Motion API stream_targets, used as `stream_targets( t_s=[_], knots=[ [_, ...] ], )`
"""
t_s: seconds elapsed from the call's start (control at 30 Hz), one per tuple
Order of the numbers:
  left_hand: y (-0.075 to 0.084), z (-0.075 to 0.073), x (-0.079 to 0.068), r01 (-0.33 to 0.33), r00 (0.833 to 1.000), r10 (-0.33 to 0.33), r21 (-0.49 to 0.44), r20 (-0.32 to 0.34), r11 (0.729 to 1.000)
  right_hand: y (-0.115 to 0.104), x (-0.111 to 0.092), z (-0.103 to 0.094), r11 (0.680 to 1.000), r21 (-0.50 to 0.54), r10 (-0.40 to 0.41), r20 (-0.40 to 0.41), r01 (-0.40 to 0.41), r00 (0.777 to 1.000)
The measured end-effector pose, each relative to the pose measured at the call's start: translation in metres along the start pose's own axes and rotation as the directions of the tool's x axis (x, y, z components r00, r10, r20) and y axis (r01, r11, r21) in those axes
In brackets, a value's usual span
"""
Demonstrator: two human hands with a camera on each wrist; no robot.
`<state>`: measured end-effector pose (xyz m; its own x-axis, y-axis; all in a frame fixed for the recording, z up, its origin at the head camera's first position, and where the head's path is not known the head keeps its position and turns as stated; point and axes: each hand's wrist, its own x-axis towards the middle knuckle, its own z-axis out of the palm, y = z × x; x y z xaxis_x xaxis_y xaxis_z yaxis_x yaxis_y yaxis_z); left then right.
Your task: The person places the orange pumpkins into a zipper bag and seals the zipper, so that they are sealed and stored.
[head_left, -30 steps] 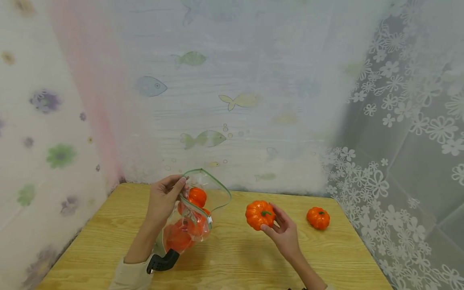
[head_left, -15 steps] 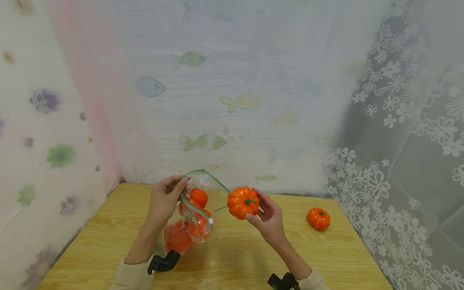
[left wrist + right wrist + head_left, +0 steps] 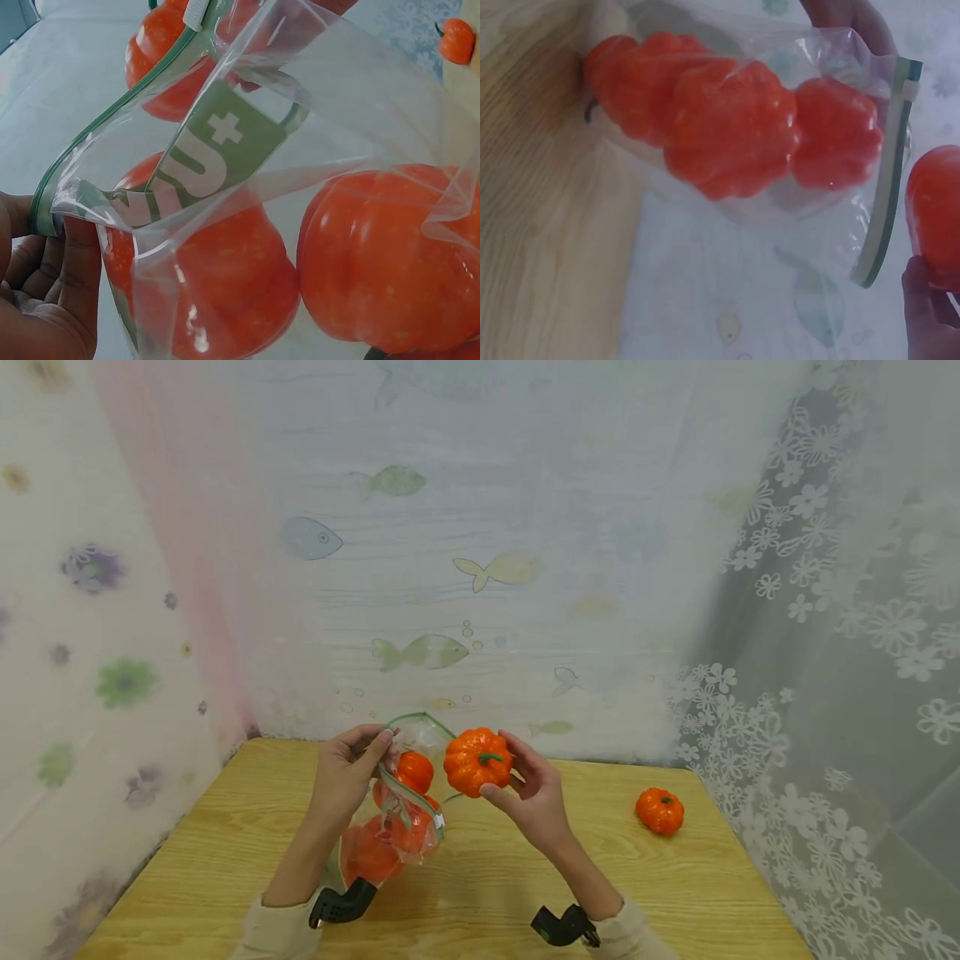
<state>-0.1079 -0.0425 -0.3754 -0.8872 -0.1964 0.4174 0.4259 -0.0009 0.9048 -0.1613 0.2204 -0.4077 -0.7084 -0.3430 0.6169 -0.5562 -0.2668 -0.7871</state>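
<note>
My left hand (image 3: 347, 777) pinches the rim of a clear zip bag (image 3: 375, 112) with a green zip edge, its mouth spread open. Several orange toy pumpkins (image 3: 731, 124) are inside, seen through the plastic. In my right hand (image 3: 536, 793) is another toy pumpkin (image 3: 477, 762) with a green stem, held between thumb and fingers. It is at the right side of the bag's mouth in the head view; whether it touches the rim I cannot tell. In the right wrist view the zip edge (image 3: 889, 180) lies just left of this pumpkin.
One more toy pumpkin (image 3: 660, 811) lies on the right of the wooden table (image 3: 600, 852). Patterned curtains (image 3: 480, 527) hang behind and along both sides. A black camera mount sits on each wrist.
My right hand has carried its pumpkin left and up, from apart from the bag to beside its mouth. The left hand and the bag have shifted slightly right.
</note>
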Motion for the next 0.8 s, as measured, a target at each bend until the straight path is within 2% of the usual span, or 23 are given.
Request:
stream_targets(
  t_s=[0.23, 0.43, 0.8],
  knots=[
    [0.001, 0.002, 0.0, 0.021, 1.0, -0.021, 0.026, -0.007, 0.999, -0.003, 0.003, 0.008, 0.993, -0.074, 0.088, 0.027, -0.086, 0.996],
    [0.002, 0.005, -0.001, 0.03, 1.0, -0.031, 0.041, 0.006, 0.999, -0.008, 0.005, 0.014, 0.97, -0.167, 0.19, 0.059, -0.178, 0.98],
    [0.0, 0.009, -0.005, 0.056, 0.998, -0.056, 0.017, 0.043, 0.998, -0.01, 0.006, 0.024, 0.941, -0.247, 0.27, 0.132, -0.232, 0.954]
  ],
)
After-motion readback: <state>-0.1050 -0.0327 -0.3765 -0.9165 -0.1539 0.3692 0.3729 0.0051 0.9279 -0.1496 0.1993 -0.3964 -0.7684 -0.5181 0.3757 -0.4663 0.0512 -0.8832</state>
